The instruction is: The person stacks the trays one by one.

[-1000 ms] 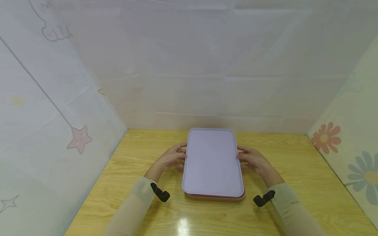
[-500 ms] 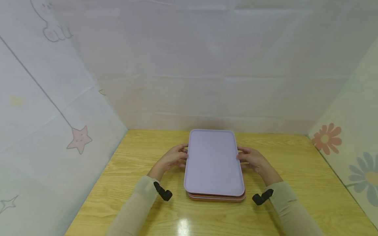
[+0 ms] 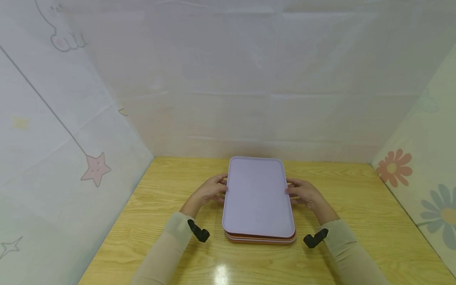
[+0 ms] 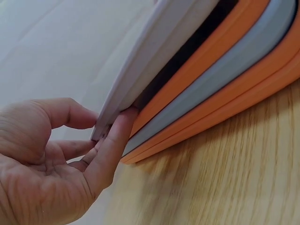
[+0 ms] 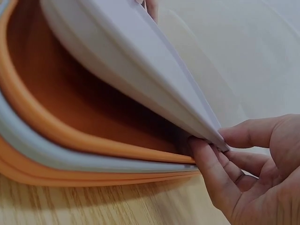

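A pale lilac tray (image 3: 258, 196) with rounded corners tops a stack. Its left edge is pinched by my left hand (image 3: 209, 190), thumb above and fingers below. On the opposite edge, my right hand (image 3: 304, 194) pinches it likewise. Beneath lie an orange tray (image 5: 61, 136), a grey-blue tray (image 5: 61, 157) and another orange layer (image 4: 187, 136) at the bottom. In the right wrist view, the near end of the lilac tray is lifted, with a dark gap over the upper orange one. Some fingers of both hands are hidden under the rim.
The stack rests on a wooden table (image 3: 171, 253). A pale cloth wall (image 3: 249, 99) rises behind it, and patterned cloth walls stand at both sides. Small black mounts (image 3: 199, 230) stick out from the sleeves at both wrists.
The near end of the lilac tray has risen slightly, so more of the trays beneath shows. Both hands keep their grip and have shifted only a little with it.
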`<state>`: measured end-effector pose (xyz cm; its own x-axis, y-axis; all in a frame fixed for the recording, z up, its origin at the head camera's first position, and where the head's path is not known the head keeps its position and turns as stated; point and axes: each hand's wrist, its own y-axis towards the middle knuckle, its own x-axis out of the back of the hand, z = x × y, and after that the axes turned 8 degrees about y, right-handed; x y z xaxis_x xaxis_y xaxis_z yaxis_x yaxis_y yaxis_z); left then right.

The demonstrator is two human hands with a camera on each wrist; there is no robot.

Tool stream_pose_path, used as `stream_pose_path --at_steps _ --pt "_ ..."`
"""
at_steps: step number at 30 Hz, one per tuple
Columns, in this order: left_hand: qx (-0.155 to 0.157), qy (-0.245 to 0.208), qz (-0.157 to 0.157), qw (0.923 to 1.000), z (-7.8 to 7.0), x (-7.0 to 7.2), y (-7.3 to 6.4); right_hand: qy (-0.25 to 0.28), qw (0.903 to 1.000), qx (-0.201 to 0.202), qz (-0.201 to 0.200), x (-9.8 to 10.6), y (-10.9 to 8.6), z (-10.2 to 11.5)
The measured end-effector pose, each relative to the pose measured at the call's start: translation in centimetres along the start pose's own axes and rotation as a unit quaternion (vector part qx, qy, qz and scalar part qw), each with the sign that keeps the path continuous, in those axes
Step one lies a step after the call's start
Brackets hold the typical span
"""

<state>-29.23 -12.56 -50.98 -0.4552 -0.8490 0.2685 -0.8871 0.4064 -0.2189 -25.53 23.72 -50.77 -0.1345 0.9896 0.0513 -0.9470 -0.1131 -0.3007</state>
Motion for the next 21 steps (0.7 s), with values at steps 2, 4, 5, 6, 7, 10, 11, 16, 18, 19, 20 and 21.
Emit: stream_pose_path --at_steps 2,4,5,6,7,10,11,16,18,19,20,21 --pt "0.004 0.000 0.000 1.0000 -0.13 -0.06 -0.02 -0.005 1.0000 0.000 -0.001 -0.04 0.00 0.01" --pt "0.005 0.004 -0.001 1.0000 -0.22 -0.13 -0.03 -0.007 1.0000 0.000 -0.004 -0.10 0.02 -0.01" --pt "0.006 0.006 -0.001 1.0000 -0.26 -0.18 -0.02 -0.007 1.0000 -0.001 -0.006 -0.13 0.05 -0.02" --pt "0.007 0.009 -0.002 0.9999 -0.30 -0.24 -0.02 -0.010 0.9999 -0.001 -0.005 -0.13 0.06 -0.03" --pt "0.006 0.012 -0.003 0.9999 -0.30 -0.29 0.01 -0.014 0.9999 -0.002 -0.004 -0.12 0.06 -0.03" --pt "0.005 0.022 -0.007 0.9997 -0.19 -0.39 0.09 -0.025 0.9996 -0.004 -0.010 -0.11 0.11 -0.04" --pt "0.005 0.026 -0.007 0.9996 -0.13 -0.40 0.13 -0.031 0.9994 -0.004 -0.011 -0.09 0.11 -0.04" --pt "0.006 0.038 -0.005 0.9993 0.04 -0.51 0.26 -0.055 0.9982 -0.001 -0.022 0.16 0.02 -0.02" --pt "0.005 0.039 -0.004 0.9992 0.08 -0.49 0.26 -0.065 0.9975 0.001 -0.026 0.25 -0.05 -0.01" --pt "0.006 0.038 -0.004 0.9992 0.09 -0.48 0.24 -0.069 0.9973 0.002 -0.028 0.29 -0.08 -0.02" --pt "0.006 0.037 -0.005 0.9993 0.09 -0.46 0.24 -0.073 0.9970 0.004 -0.026 0.33 -0.13 -0.03" --pt "0.006 0.036 -0.006 0.9993 0.09 -0.44 0.23 -0.074 0.9969 0.004 -0.027 0.35 -0.15 -0.04"
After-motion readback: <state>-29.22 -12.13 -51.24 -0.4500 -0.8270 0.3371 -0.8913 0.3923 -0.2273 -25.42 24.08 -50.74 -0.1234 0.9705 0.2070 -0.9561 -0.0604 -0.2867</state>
